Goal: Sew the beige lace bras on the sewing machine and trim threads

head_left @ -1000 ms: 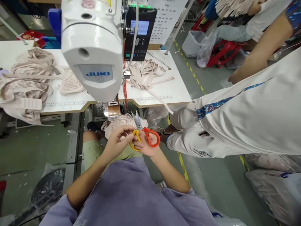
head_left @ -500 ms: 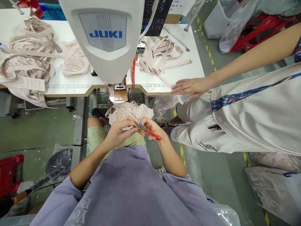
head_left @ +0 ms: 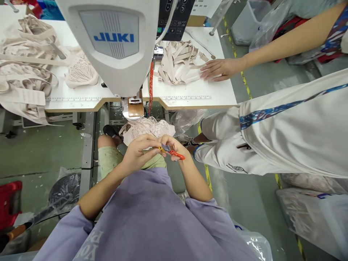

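My right hand (head_left: 174, 145) is closed around a pair of thread snips (head_left: 177, 155) with orange-red handles and short grey blades. The blades point left, toward the fingertips of my left hand (head_left: 141, 150). That hand is pinched, and what lies between its fingers is too small to make out. A small yellow piece (head_left: 162, 149) shows at the blades, close to the left fingertips. Just beyond both hands, a beige lace garment (head_left: 148, 127) lies over my lap below the sewing machine (head_left: 114, 47).
On the white table (head_left: 81, 103), a heap of beige straps (head_left: 179, 63) lies right of the machine and beige lace pieces (head_left: 27, 47) on the left. A co-worker's hand (head_left: 217, 69) rests by the straps. A red ribbon (head_left: 150, 87) hangs beside the needle area.
The co-worker's hand has moved back from the table's front edge to the strap heap, and the dangling strap end is off the edge. The snips have turned slightly in my right hand.
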Demonstrator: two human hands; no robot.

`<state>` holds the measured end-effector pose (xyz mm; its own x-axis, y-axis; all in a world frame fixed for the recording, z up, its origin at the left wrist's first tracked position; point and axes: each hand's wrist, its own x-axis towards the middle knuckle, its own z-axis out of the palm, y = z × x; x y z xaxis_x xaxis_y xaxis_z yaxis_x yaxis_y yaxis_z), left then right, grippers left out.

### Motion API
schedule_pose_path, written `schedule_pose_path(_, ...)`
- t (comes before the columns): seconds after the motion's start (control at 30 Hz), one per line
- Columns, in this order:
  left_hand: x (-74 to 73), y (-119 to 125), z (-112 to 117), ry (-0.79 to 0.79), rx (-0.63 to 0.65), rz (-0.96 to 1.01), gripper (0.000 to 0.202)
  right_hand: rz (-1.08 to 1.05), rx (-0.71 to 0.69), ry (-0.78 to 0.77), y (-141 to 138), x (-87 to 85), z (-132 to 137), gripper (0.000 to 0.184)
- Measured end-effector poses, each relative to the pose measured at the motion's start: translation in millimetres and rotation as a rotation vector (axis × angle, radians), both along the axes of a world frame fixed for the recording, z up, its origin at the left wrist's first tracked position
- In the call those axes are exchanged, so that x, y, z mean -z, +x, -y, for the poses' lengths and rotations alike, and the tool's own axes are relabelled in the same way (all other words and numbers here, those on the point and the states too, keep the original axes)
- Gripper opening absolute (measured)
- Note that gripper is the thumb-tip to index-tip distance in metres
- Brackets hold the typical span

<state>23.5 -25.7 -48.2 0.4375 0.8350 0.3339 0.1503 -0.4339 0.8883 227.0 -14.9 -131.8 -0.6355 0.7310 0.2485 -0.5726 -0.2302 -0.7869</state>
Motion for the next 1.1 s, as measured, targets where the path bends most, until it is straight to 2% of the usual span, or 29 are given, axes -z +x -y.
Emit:
schedule_pose_path(0.13, -1.6, 7, 2, -0.009, -0.064, -0.009, 0.010, -0.034, -0.006, -0.160, -5, 16.8, 4, 0.059)
schedule_pose_path(0.3, -3.8, 14, 5, 0.028, -0.087, -0.010, 0.011, -0.036, -0.012, -0.246, -8, 36.1, 6, 0.066)
schedule_pose_path(0.5, -7.6, 24, 16, 0.184, -0.075, -0.064, 0.009, -0.141, -0.155, -0.181, -5, 56.3, -3, 0.067)
schedule_pose_path(0.63, -8.9, 27, 21, 0.224, -0.049, -0.079, 0.011, -0.244, -0.234, -0.090, -9, 61.1, -11, 0.067)
schedule_pose_path(0.73, -10.4, 28, 22, 0.234, -0.044, -0.076, 0.013, -0.283, -0.255, -0.068, -11, 59.9, -13, 0.064)
schedule_pose_path(0.9, -10.3, 31, 19, 0.215, -0.046, -0.072, 0.010, -0.081, -0.132, -0.173, -3, 52.7, -6, 0.072)
schedule_pose_path(1.0, -2.7, 29, 18, 0.103, -0.056, -0.084, 0.011, 0.022, -0.007, -0.226, 6, 32.4, 1, 0.069)
schedule_pose_path(1.1, 13.5, 7, 12, -0.046, -0.126, -0.108, 0.022, 0.090, 0.047, -0.242, 22, 2.9, 3, 0.056)
